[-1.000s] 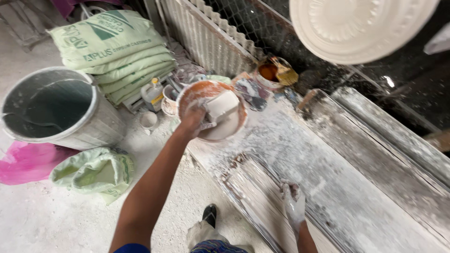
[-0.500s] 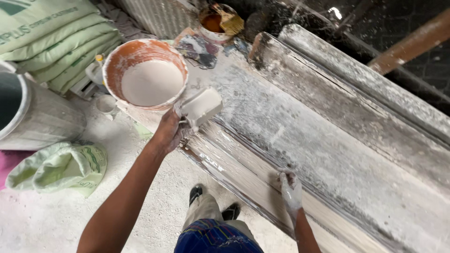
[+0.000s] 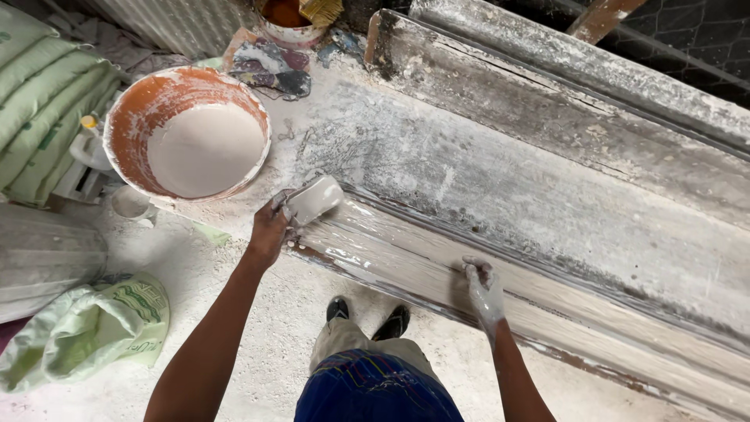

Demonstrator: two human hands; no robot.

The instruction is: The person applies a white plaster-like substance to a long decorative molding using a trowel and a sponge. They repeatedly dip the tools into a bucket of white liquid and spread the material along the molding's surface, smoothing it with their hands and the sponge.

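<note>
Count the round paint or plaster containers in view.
2: a big orange bucket of white mix at upper left, near the left hand, and a smaller pot at the top edge. Others may lie outside the frame.

arms: bare, no sleeves | right hand (image 3: 484,293): plaster-coated | trousers: khaki | waist: blue patterned cloth | shoes: 2, black

— How do the arms sit?
— Both reach forward and down, the left hand (image 3: 268,229) curled tight in a grip.
— And the other?
— The right hand (image 3: 483,287) presses down, fingers (image 3: 473,267) bent, coated white.
</note>
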